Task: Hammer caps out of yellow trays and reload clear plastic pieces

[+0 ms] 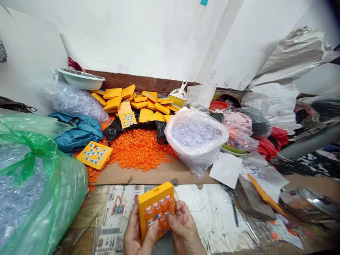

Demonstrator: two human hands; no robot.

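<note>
Upright between both hands is a yellow plastic case [141,209] whose front shows rows of small clear and orange pieces, some with blue bits. My left hand [136,230] wraps round its left side, thumb on the lower front. My right hand [184,226] grips the right edge, and its thumb presses on a piece at the lower right of the front. Fingers behind the case are hidden. Past the case lies a heap of orange rings [140,148] on cardboard. A similar yellow case [95,155] with blue and clear pieces rests at the heap's left side.
A green bag [61,184] of clear pieces bulges at left. A white bag [198,132] of clear parts stands beyond my right hand. Yellow cases [140,102] pile near the wall. Scissors [233,205], a metal block [252,198] and a tin [308,205] lie at right.
</note>
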